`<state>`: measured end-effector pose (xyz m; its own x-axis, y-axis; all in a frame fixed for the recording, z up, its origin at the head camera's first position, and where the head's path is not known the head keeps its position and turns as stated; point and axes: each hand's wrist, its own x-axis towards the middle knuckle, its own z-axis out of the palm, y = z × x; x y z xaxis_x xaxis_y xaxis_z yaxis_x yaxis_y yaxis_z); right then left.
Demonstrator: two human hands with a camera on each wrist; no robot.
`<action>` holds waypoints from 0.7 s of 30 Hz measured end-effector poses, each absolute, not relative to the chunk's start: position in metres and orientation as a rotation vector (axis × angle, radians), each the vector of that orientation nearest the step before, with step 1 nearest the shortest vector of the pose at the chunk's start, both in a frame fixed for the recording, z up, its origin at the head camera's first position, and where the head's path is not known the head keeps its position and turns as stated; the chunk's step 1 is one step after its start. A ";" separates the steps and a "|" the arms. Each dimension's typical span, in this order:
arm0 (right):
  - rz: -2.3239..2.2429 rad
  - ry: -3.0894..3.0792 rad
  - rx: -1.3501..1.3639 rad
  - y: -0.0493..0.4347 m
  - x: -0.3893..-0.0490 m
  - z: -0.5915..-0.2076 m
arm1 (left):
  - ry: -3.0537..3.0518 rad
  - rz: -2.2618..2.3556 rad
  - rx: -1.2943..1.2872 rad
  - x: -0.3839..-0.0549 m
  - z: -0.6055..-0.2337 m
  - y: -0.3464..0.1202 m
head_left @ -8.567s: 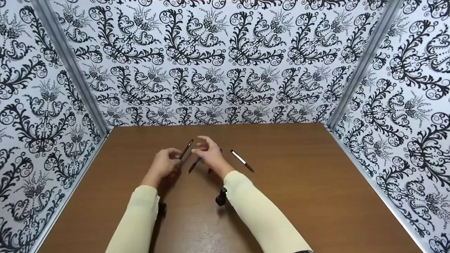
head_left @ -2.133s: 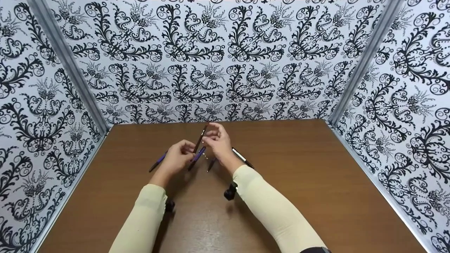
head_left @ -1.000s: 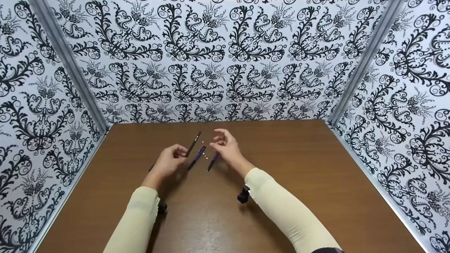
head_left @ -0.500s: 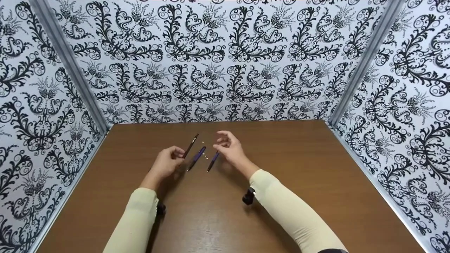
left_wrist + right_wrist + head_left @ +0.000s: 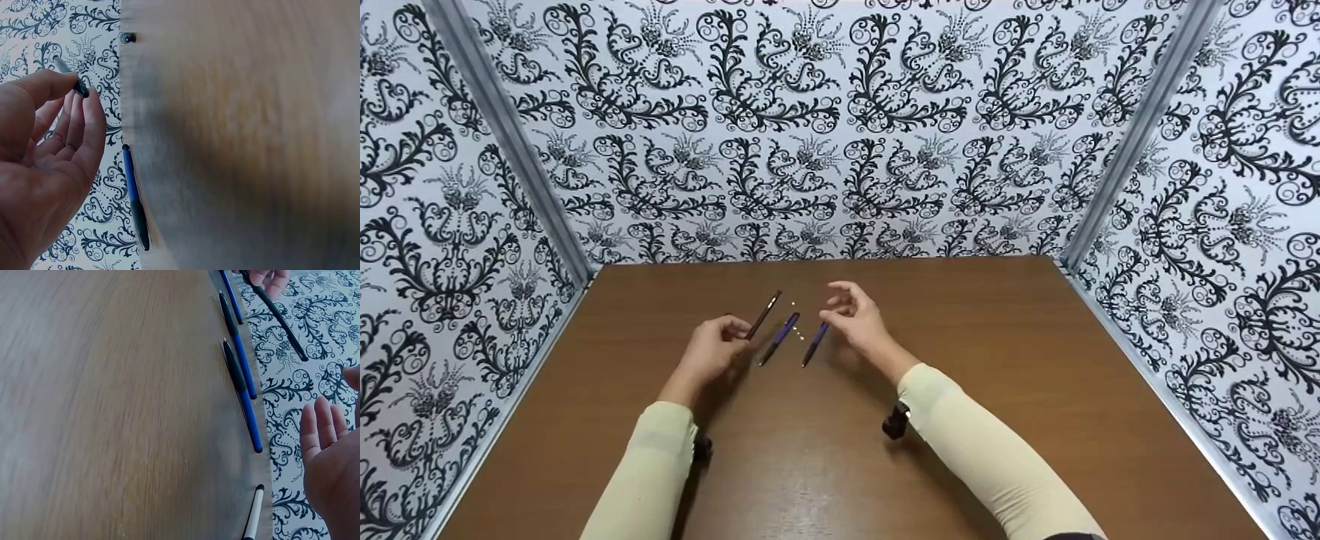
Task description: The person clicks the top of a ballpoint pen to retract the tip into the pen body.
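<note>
In the head view my left hand (image 5: pixel 714 346) pinches a dark pen (image 5: pixel 765 313) between thumb and fingers, its far end slanting up and away to the right. The left wrist view shows the end of this dark pen (image 5: pixel 81 88) at my thumb tip. My right hand (image 5: pixel 856 319) holds nothing; its fingers look straight and relaxed in the right wrist view. Close to its thumb lies a blue pen (image 5: pixel 814 344) with a dark grip. Another blue pen (image 5: pixel 780 339) lies roughly parallel, between the hands.
A third blue pen (image 5: pixel 133 194) lies on the table (image 5: pixel 802 450) beside my left hand. A white pen (image 5: pixel 254 513) shows in the right wrist view, hidden by my right arm from the head. Small bright specks (image 5: pixel 801 337) dot the wood. Patterned walls (image 5: pixel 840 172) enclose the table.
Since two seconds ago my hands have drawn apart: the left moved left with the dark pen, the right moved right, away from that pen. More blue pens lie out than 8.6 seconds ago.
</note>
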<state>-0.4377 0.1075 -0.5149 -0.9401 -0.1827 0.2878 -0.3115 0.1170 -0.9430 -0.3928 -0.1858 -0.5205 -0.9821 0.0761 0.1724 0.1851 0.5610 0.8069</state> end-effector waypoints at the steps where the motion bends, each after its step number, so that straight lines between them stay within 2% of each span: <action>1: 1.965 -2.269 0.502 0.108 -0.438 -0.515 | -2.671 -1.394 -0.220 -0.393 -0.521 -0.186; 21: 2.069 -2.200 0.462 0.112 -0.439 -0.519 | -2.785 -1.328 -0.079 -0.388 -0.524 -0.189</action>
